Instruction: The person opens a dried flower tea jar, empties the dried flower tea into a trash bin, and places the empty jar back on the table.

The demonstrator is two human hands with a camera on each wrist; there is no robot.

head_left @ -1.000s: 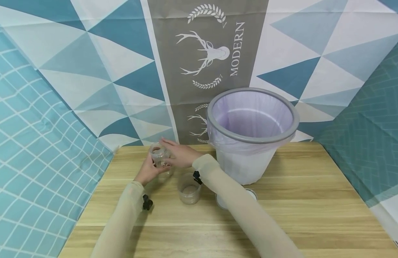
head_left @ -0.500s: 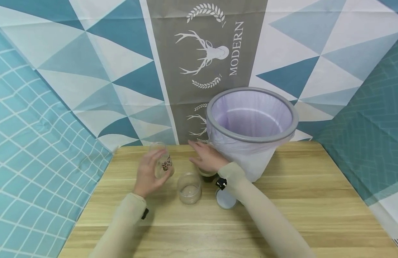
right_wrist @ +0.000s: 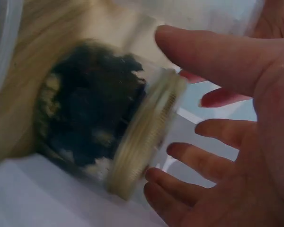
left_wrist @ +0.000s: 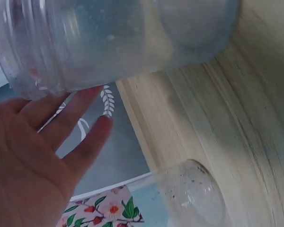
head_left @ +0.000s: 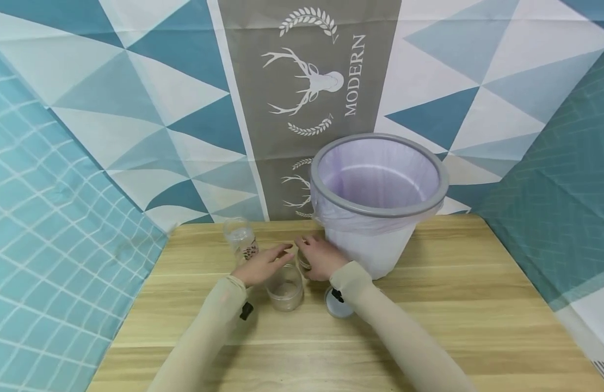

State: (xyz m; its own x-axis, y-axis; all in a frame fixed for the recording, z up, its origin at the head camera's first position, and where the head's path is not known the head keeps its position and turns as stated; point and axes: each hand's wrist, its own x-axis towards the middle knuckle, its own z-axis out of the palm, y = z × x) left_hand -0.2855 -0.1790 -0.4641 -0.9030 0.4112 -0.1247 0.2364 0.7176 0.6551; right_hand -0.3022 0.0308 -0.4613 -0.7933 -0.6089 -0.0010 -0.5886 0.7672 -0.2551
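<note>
My left hand (head_left: pixel 260 267) is beside and partly over an open, clear, wide-mouthed jar (head_left: pixel 285 296). In the left wrist view its fingers spread under the jar's rim, and I cannot tell whether they touch. My right hand (head_left: pixel 323 258) reaches round a small glass jar (right_wrist: pixel 85 109) with a gold screw lid (right_wrist: pixel 142 135) and dark contents. The right wrist view shows the thumb held off the lid and the fingers loosely bent beside it. In the head view that hand hides most of the small jar. A clear glass (head_left: pixel 243 239) with a dark print stands behind my left hand.
A tall white bin (head_left: pixel 375 247) with a grey rim and lilac liner stands just behind my right hand. A grey-white round lid (head_left: pixel 337 305) lies under my right wrist. Patterned cloth (head_left: pixel 307 81) hangs behind the wooden table (head_left: pixel 292 354).
Both hands were on the printed glass. My right hand let go first and moved right to the gold-lidded jar. My left hand then left the glass and came right to the wide jar.
</note>
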